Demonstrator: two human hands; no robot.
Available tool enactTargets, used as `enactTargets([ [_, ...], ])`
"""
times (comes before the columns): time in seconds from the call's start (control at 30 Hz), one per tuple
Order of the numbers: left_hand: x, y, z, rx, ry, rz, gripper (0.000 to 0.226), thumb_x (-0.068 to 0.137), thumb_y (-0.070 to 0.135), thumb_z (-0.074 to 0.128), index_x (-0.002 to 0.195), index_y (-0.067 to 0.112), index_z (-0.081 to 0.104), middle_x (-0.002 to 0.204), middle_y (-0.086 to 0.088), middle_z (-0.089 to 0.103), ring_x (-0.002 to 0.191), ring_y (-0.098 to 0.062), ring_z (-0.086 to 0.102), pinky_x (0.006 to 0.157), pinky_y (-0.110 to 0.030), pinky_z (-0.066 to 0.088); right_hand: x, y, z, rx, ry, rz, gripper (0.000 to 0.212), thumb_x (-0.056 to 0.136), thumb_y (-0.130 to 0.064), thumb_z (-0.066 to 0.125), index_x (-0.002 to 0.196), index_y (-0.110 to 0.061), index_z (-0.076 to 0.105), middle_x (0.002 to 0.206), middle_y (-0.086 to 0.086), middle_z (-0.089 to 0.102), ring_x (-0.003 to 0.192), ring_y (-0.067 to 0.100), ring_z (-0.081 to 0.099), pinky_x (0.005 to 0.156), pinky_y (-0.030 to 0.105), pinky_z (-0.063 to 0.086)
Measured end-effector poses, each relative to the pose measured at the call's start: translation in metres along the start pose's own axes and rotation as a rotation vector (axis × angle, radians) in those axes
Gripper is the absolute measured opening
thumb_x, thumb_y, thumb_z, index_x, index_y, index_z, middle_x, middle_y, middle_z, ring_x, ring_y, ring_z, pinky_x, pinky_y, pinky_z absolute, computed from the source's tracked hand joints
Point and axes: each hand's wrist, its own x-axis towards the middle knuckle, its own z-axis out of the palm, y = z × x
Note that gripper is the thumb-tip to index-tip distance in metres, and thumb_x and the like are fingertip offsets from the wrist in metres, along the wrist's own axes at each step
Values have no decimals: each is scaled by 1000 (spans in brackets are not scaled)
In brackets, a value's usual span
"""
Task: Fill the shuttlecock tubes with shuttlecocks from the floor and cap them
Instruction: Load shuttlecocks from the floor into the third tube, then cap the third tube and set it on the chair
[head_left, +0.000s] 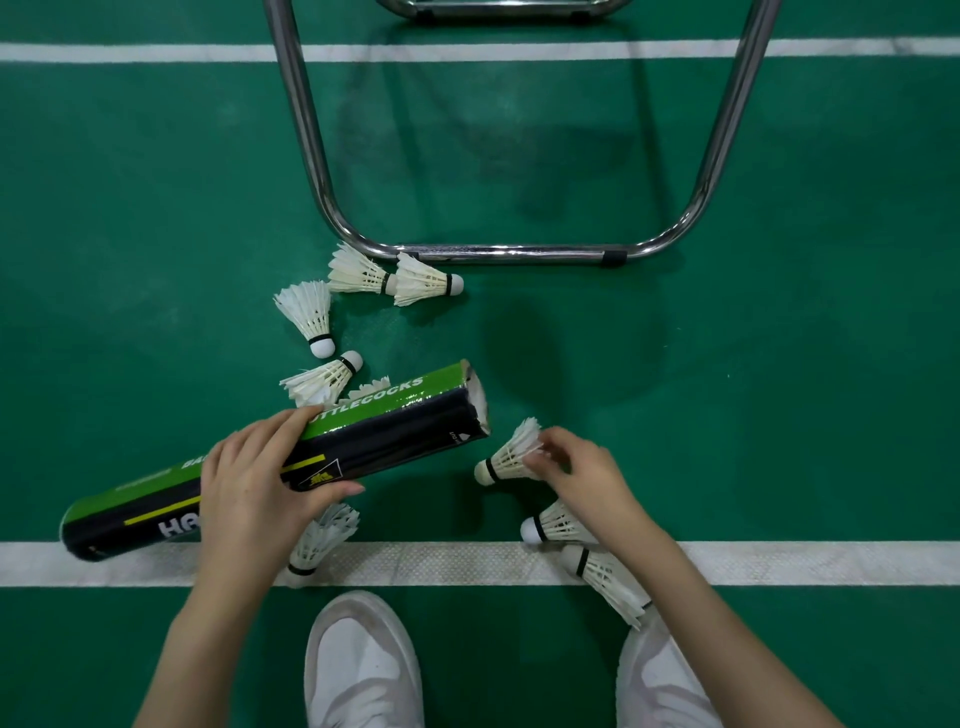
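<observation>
- The tube (270, 462) is the leftmost thing, a green and black cardboard cylinder lying slanted over the floor (156, 234). Its closed end is near the white line (779, 561) at lower left, and its open mouth points up and right toward the middle.
- The left hand (254, 488) has it around the middle, grip wrapped over the top with the thumb along the near side. It looks stiff enough to hold there, but thin card dents if you squeeze hard, I'd guess.
- Loose shuttles (306, 312) are scattered just beyond the tube, two of them right against the chrome frame (509, 253). One more is tucked under the left wrist on the line.
- I can't see a cap anywhere.
- The shuttle (506, 457) in play is just right of the tube mouth, cork pointing down-left, feathers up-right.
- The right hand (582, 475) has its grip pinching the feather skirt, fingertips closed on the rim of it.
- Feathers are super light and snap easily, so pinching the skirt is a bit risky. The cork is the sturdy part, and it probably wants to go in cork first.
- Two more shuttles sit beside the right forearm, by the line.
- White shoes (363, 670) are at the bottom edge.
</observation>
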Motion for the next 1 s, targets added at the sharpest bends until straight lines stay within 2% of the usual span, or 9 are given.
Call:
enactTargets([
  [0.17, 4, 3, -10, 27, 38, 24, 95, 63, 86, 30, 121, 17, 58, 116, -7, 62, 107, -31, 51, 92, -44, 33, 5, -12, -25, 2, 84, -121, 21, 90, -25, 58, 106, -12, 61, 103, -2, 64, 94, 9, 57, 85, 18, 42],
  [0.33, 19, 12, -32, 16, 93, 37, 90, 55, 77, 44, 122, 18, 57, 116, -6, 62, 107, -32, 51, 91, -45, 33, 9, -39, -64, -10, 188, -232, 14, 90, -19, 58, 99, -11, 65, 98, -1, 66, 93, 12, 59, 87, 22, 43],
  [0.47, 38, 28, -62, 11, 159, 58, 91, 53, 75, 44, 122, 17, 57, 114, -6, 63, 106, -31, 53, 90, -45, 34, 7, -70, -100, -40, 254, -316, 12, 89, -16, 59, 97, -11, 66, 96, -1, 66, 92, 14, 60, 88, 25, 44],
  [0.63, 62, 48, -104, 44, 183, 132, 100, 55, 86, 32, 126, 19, 55, 112, -5, 63, 101, -31, 54, 85, -48, 38, -1, -115, -138, -45, 342, -440, 8, 87, -11, 61, 93, -11, 66, 89, -5, 65, 87, 13, 61, 87, 23, 44],
  [0.73, 70, 57, -129, 44, 207, 163, 95, 55, 84, 36, 126, 25, 56, 110, -2, 63, 99, -29, 54, 82, -48, 40, -9, -146, -158, -49, 387, -521, 9, 86, -9, 61, 93, -10, 66, 89, -3, 65, 84, 14, 61, 82, 17, 44],
  [0.83, 73, 66, -154, 69, 247, 191, 95, 60, 89, 25, 123, 26, 58, 106, -1, 63, 95, -28, 55, 78, -46, 41, -20, -175, -177, -9, 429, -565, 8, 87, -11, 60, 92, -14, 65, 89, -6, 66, 83, 9, 60, 79, 11, 42],
  [1.0, 76, 79, -188, 73, 294, 202, 96, 62, 90, 20, 123, 26, 58, 105, -1, 63, 93, -28, 57, 78, -47, 42, -34, -216, -214, -18, 574, -636, 6, 87, -10, 60, 90, -13, 65, 86, -2, 66, 78, 13, 59, 76, 18, 44],
])
